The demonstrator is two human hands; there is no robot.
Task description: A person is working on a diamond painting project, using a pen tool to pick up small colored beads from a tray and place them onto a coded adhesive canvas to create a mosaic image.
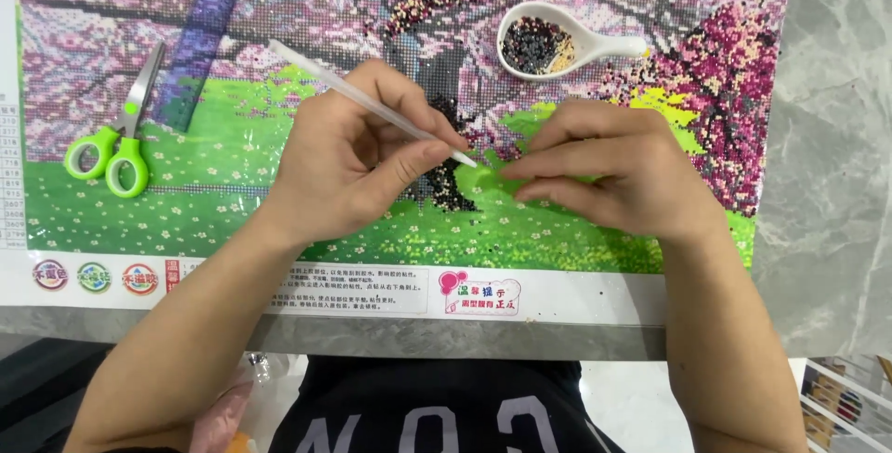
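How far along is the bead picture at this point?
Most of the canvas already looks beaded: pink blossom, dark trunk, green grass. In hand: the left hand holds a white pen, its tip by the right hand. Left: beads remain in the white spoon tray.

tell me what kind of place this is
Probably a home hobby table: a bead picture canvas lies on a grey marble top, with green scissors and a white scoop of beads.
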